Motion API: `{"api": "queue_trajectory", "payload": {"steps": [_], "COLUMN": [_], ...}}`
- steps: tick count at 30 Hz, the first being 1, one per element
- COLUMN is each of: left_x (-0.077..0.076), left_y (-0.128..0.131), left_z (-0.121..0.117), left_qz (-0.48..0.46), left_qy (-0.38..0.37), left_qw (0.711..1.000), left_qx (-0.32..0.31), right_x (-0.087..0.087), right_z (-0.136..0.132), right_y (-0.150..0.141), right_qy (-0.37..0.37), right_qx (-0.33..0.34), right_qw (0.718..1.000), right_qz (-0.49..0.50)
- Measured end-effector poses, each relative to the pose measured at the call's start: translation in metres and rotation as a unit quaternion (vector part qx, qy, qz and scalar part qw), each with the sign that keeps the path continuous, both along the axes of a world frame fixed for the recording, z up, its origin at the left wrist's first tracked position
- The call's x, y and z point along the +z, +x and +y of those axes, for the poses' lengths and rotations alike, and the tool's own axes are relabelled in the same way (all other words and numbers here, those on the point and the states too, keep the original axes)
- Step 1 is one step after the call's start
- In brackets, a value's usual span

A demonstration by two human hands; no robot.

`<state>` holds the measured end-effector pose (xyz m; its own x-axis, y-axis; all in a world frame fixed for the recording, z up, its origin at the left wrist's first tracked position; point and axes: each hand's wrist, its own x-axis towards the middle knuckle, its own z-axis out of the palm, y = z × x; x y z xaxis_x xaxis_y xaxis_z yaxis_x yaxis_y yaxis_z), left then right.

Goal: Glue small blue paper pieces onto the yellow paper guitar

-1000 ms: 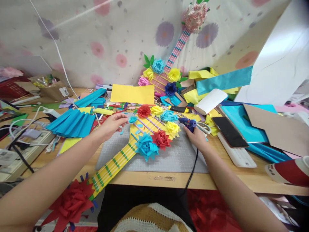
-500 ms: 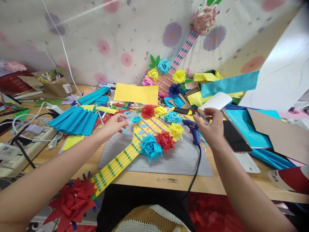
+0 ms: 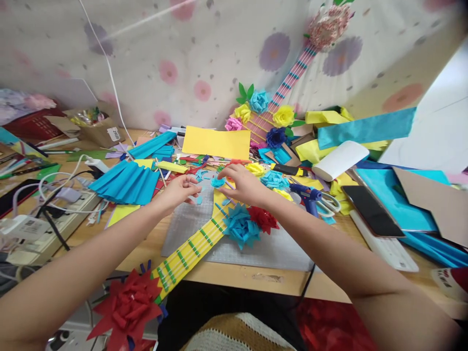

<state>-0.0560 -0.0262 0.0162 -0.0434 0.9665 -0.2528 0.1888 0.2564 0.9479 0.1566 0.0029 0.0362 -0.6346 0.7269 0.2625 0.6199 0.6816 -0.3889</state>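
Apparently the right hand (image 3: 242, 186) touches the small blue paper flower (image 3: 217, 183).

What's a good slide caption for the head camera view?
Right hand over a yellow craft guitar, beside a small blue flower; left hand close by.

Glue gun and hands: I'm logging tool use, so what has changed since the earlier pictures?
The right hand let go of the glue gun and moved left to the small blue flower. The left hand stayed left of that flower; the yellow guitar stayed put.
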Motion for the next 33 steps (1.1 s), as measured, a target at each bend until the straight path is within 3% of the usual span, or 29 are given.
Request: {"api": "queue_trajectory", "payload": {"steps": [7,12,20,29,33], "left_x": [-0.002,0.007,0.005,-0.002,-0.009], "left_y": [-0.006,0.003,0.003,0.008,0.006], "left_z": [0.006,0.005,0.0,-0.007,0.004], "left_qz": [-0.033,-0.037,-0.023,0.008,0.001], "left_qy": [-0.01,-0.019,-0.007,-0.002,0.001], "left_qw": [0.999,0.999,1.0,1.0,0.999], "left_qx": [-0.024,-0.007,-0.01,0.0,0.037], "right_x": [-0.009,-0.016,-0.012,-0.02,-0.018], "right_z": [-0.012,-0.028,-0.04,-0.05,-0.045], "right_y": [-0.02,-0.036,-0.029,-0.019,-0.01], "right_qy": [0.01,-0.016,-0.037,-0.023,-0.062], "right_qx": [0.142,0.188,0.202,0.19,0.19], "right_qw": [0.977,0.955,0.938,0.939,0.955], "right_qz": [-0.156,-0.229,-0.279,-0.284,-0.218]}}
